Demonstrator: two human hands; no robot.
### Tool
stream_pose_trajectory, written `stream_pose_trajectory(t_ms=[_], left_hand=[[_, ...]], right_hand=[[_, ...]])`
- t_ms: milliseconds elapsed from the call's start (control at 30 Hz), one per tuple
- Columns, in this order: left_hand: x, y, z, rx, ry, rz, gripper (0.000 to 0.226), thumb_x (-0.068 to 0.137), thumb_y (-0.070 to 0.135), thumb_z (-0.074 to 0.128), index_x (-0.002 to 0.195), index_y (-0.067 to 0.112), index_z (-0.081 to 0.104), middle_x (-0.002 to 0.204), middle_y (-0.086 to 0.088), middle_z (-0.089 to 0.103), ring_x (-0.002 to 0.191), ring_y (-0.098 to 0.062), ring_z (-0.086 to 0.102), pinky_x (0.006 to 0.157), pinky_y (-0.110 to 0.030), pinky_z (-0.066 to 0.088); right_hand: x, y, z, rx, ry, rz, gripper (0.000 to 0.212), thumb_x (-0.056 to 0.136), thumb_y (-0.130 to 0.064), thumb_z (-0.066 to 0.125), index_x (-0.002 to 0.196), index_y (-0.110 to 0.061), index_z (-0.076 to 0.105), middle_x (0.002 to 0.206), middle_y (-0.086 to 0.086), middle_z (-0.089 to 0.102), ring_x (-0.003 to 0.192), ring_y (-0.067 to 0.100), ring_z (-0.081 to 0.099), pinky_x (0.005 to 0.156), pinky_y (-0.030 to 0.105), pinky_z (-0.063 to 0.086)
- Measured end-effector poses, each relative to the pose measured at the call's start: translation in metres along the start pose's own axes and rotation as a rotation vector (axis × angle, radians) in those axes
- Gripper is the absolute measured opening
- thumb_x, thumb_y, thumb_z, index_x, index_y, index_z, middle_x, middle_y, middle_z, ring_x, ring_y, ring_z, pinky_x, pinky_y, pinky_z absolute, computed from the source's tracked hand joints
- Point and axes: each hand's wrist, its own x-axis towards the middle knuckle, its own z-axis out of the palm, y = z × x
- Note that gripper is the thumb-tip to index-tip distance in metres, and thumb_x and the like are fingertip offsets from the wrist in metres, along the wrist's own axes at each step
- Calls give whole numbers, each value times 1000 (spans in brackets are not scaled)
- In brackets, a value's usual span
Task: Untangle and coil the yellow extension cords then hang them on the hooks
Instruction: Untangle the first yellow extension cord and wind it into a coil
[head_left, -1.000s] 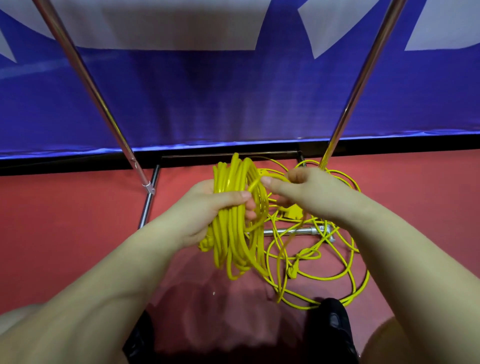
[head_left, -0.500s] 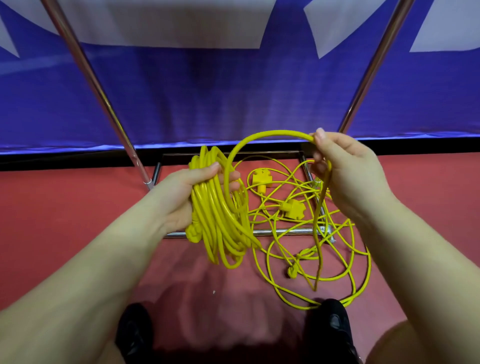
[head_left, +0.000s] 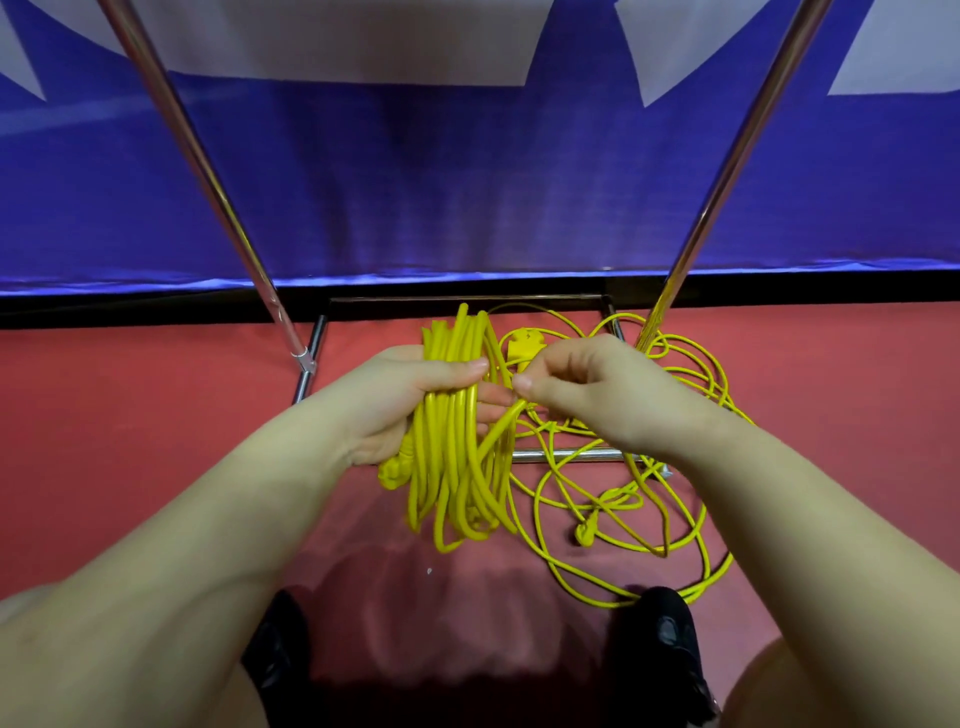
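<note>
My left hand grips the coil, fingers curled round its upright loops. My right hand, just beside it and nearer the free cord, pinches a strand against the coil's right edge. Next, I judge, that strand goes under my left thumb. Farther out, to the right, the loose cord sprawls tangled on the floor.

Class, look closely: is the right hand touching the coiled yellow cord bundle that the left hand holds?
Cannot tell. In the head view the right hand pinches one strand beside the bundle; any gap is unclear.
</note>
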Motion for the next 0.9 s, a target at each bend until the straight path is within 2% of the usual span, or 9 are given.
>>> stream_pose_trajectory(t_ms=[100, 167, 267, 400, 500, 600, 700, 800, 900], left_hand=[[0, -2, 2, 3, 15, 0, 20, 69, 14, 63, 87, 6, 65, 85, -21, 70, 75, -30, 69, 72, -43, 56], [1, -3, 2, 12, 26, 4, 20, 66, 12, 64, 84, 5, 65, 73, -15, 70, 61, -23, 69, 61, -40, 57], [1, -2, 2, 28, -13, 2, 17, 65, 9, 64, 81, 4, 65, 70, -14, 70, 57, -21, 68, 56, -35, 58], [-3, -4, 6, 146, -73, -3, 11, 79, -1, 57, 78, 7, 65, 67, -9, 71, 54, -15, 67, 54, -29, 57], [-4, -6, 7, 177, -67, 25, 11, 82, -3, 56, 79, 5, 63, 62, -4, 69, 52, -13, 65, 53, -27, 56], [-3, -1, 1, 119, -29, 82, 5, 75, 3, 59, 79, 6, 61, 60, -3, 67, 52, -12, 64, 51, -26, 55], [-4, 9, -7, 63, 23, 123, 14, 66, 11, 60, 80, 8, 60, 60, -1, 66, 52, -11, 64, 54, -27, 55], [-4, 15, -15, 95, 53, 119, 8, 72, 9, 59, 78, 5, 60, 59, -2, 67, 51, -11, 65, 51, -26, 56], [-2, 13, -22, 127, 56, 74, 5, 82, 5, 56, 82, 3, 60, 62, -4, 70, 55, -14, 67, 48, -27, 55]], right_hand=[[-1, 0, 3, 69, -6, 60, 17, 87, -27, 62, 73, -19, 60, 57, -5, 47, 53, 7, 39, 54, 21, 34], [0, -1, 2, 269, -49, 125, 2, 87, -17, 63, 86, -16, 61, 59, -6, 54, 57, 8, 47, 60, 22, 40], [1, -1, -1, 444, -106, 163, 18, 84, 1, 61, 90, -14, 55, 69, 3, 64, 71, 19, 59, 73, 30, 46], [4, 1, 2, 233, 60, 85, 26, 78, -6, 72, 80, -19, 50, 65, -3, 65, 59, 12, 60, 65, 30, 49], [3, 1, 0, 35, 129, 106, 29, 75, -30, 75, 82, -16, 51, 69, -3, 60, 60, 14, 58, 64, 29, 48], [-1, 3, -5, -268, -135, 347, 43, 84, -54, 56, 91, -11, 57, 82, 1, 60, 77, 16, 57, 70, 28, 41], [-3, 14, -5, -464, -314, 395, 23, 92, -38, 52, 94, -16, 56, 93, 3, 63, 83, 17, 56, 65, 25, 40], [1, 21, -10, -381, -82, 301, 7, 93, -27, 54, 96, -20, 53, 87, 3, 70, 77, 18, 63, 62, 26, 43], [4, 14, -16, 129, 278, 116, 13, 88, -19, 62, 82, -23, 51, 66, -2, 64, 52, 9, 59, 52, 20, 45]])
